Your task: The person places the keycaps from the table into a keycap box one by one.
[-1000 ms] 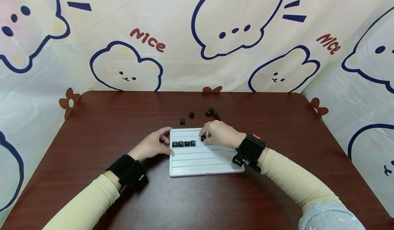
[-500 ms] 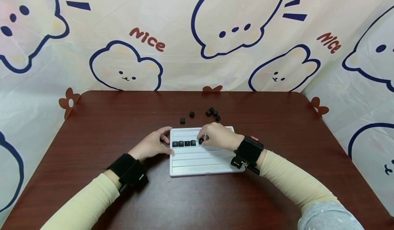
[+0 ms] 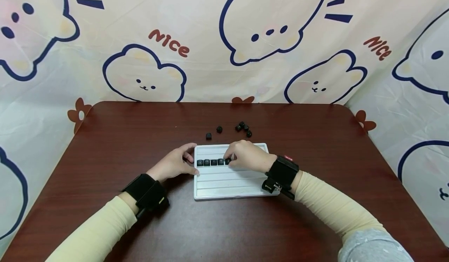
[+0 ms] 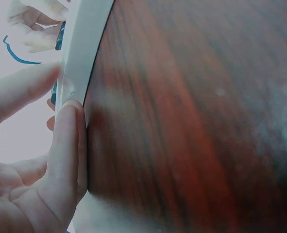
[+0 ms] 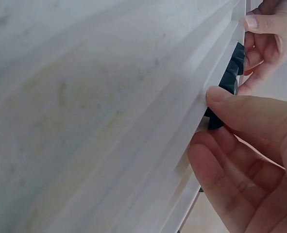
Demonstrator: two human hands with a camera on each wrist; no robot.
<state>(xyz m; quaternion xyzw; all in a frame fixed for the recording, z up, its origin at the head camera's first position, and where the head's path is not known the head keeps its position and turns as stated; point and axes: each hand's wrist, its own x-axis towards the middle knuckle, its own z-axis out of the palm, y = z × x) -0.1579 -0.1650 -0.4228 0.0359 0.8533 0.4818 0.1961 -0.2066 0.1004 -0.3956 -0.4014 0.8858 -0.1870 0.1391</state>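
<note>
The left hand (image 3: 172,165) grips a white, ridged rectangular board (image 3: 228,188) by its left edge; on it, the right hand (image 3: 250,155) pinches a small black block (image 3: 228,161) beside four matching blocks (image 3: 214,162) in a row.

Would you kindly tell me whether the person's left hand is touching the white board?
Touching. The left wrist view shows it plainly: the left hand has a fingertip lying against the side of the white board, with no gap between.

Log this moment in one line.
left grip: holds white tray | right grip: pinches black block at right end of row | loose blocks: on table beyond tray
</note>
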